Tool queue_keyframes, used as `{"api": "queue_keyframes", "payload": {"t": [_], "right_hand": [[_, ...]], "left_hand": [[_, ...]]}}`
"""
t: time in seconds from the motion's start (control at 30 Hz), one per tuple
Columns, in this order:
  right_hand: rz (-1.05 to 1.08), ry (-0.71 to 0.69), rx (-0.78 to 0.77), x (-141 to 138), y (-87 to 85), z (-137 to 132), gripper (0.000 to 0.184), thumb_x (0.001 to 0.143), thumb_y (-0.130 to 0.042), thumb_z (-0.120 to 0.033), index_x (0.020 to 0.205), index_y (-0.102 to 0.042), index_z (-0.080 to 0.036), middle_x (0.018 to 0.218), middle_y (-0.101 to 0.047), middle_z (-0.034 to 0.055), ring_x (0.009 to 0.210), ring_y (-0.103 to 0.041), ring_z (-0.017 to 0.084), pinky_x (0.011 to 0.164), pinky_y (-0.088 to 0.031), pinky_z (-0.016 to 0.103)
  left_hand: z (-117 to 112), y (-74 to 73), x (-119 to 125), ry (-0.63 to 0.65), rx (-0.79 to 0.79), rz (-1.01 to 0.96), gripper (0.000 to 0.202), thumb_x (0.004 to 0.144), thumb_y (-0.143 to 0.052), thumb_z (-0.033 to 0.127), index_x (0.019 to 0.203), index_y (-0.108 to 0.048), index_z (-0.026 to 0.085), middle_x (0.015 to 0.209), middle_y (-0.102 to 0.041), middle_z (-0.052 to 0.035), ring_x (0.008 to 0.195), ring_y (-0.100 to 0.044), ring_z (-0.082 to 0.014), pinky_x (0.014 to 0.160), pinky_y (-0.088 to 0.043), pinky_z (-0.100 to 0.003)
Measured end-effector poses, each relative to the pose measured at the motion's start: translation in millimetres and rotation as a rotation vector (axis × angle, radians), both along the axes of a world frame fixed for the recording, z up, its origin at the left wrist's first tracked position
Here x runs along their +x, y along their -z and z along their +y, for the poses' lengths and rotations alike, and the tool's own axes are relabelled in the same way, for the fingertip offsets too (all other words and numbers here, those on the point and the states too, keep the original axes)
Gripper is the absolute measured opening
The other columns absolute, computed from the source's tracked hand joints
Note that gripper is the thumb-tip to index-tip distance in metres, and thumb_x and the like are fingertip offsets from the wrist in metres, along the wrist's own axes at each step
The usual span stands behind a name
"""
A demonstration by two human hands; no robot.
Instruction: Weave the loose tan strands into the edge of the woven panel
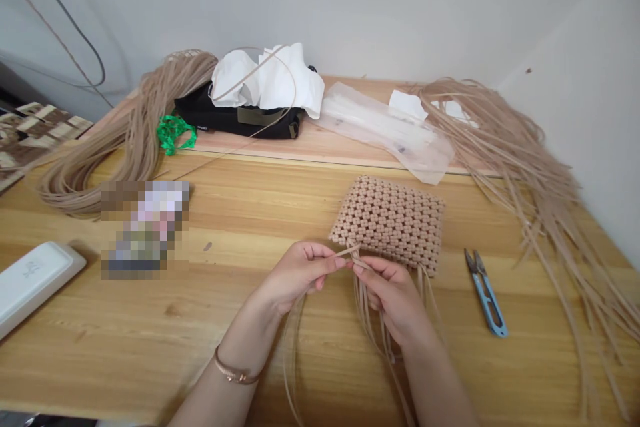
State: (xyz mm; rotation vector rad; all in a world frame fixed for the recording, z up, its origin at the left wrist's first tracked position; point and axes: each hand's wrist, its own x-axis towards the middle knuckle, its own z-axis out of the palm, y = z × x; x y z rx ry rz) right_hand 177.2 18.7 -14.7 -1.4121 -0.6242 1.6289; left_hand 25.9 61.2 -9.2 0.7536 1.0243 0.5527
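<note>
- Hands: left hand [300,270] pinches a flat tan strand [346,251] between thumb and fingers; right hand [393,290] pinches strands at the same spot, thumb on top. Fingertips nearly meet at the near-left corner of the woven piece.
- Wood-grain table [215,333]: under everything listed here, hands above its near half.
- Right strand bundle [500,127]: loose, fanned along the right side, ends trailing toward the near edge.
- Left strand bundle [125,127]: looped, far left, against the black bag.
- Black bag [220,123]: far side, left of centre, crumpled white paper [293,83] on top.
- Clear plastic sheet [380,127]: right of the bag, behind the woven piece.
- Woven piece [390,220]: tan, knotted grid, right of centre, just beyond the right hand. Loose strands hang from its near edge toward the person.
- White case [35,283]: left edge, partly out of view.
- Pixelated slab [150,227]: left of the left hand, details masked.
- Blue-handled snips [485,300]: right of the right hand, blades apart, pointing away.
- Green mesh [175,133]: bunched beside the bag.
- Bracelet [235,372]: left wrist.
</note>
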Motion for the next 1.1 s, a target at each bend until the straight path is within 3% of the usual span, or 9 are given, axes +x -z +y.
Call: {"api": "queue_keyframes", "payload": {"t": [0.53, 0.87, 1.1], "right_hand": [[-0.052, -0.041, 0.049, -0.7, 5.0, 1.0, 0.031, 0.065, -0.069, -0.039, 0.084, -0.071, -0.014, 0.043, -0.03, -0.0095, 0.039, -0.017, 0.004, 0.037, -0.01, 0.02], [-0.071, -0.035, 0.062, -3.6, 4.0, 2.1, 0.024, 0.065, -0.068, -0.038, 0.077, -0.072, -0.017, 0.039, -0.03, -0.0086, 0.038, -0.016, 0.006, 0.038, -0.013, 0.022], [-0.09, -0.021, 0.051, -5.1, 3.6, 5.0, 0.02, 0.063, -0.067, -0.036, 0.071, -0.073, -0.019, 0.037, -0.029, -0.0075, 0.039, -0.017, 0.007, 0.04, -0.015, 0.023]], "left_hand": [[-0.7, -0.4, 0.9, -0.073, -0.049, -0.042, 0.023, 0.059, -0.073, 0.03, 0.063, -0.062, 0.011, 0.032, -0.041, 0.0077, 0.031, -0.027, -0.0015, 0.033, -0.016, -0.016], [-2.9, -0.7, 5.9, -0.058, 0.134, 0.022, 0.018, 0.057, -0.073, 0.026, 0.06, -0.064, 0.011, 0.046, -0.053, 0.004, 0.034, -0.034, -0.0011, 0.032, -0.022, -0.015], [-7.0, 0.6, 7.5, 0.036, 0.276, 0.165, 0.016, 0.063, -0.067, 0.027, 0.063, -0.061, 0.011, 0.043, -0.046, 0.0055, 0.037, -0.035, -0.0046, 0.035, -0.029, -0.017]]}}
